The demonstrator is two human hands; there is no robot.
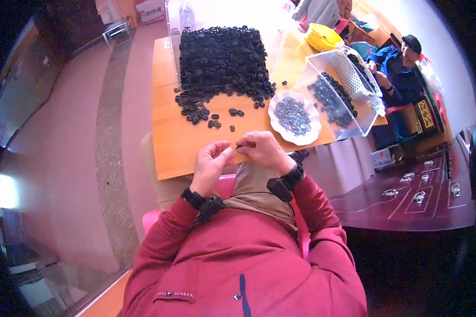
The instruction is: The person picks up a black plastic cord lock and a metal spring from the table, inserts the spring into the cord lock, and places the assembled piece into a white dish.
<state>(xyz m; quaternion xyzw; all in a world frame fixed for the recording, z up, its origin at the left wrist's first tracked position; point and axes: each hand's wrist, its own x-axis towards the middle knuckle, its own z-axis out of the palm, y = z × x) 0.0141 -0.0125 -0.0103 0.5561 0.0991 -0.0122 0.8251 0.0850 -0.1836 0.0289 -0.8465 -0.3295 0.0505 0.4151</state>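
Note:
My left hand (212,165) is closed in a pinch over the near edge of the table. Whatever its fingertips hold, if anything, is too small to make out. Close beside it on the right, my right hand (262,150) pinches a small dark piece (239,147) whose kind I cannot tell. Beyond the hands lie a few loose black oval plastic parts (214,124). They spill from a big heap of the same black parts (222,61). Just past my right hand stands a white scalloped dish (274,119) with many small silvery metal pieces (293,115) in it.
A clear plastic bin (362,127) with dark parts stands at the table's right, a white perforated basket (349,76) against it. Behind is a yellow bowl (324,37). Another person (399,74) sits at far right. A dark glossy table (365,211) is near my right side.

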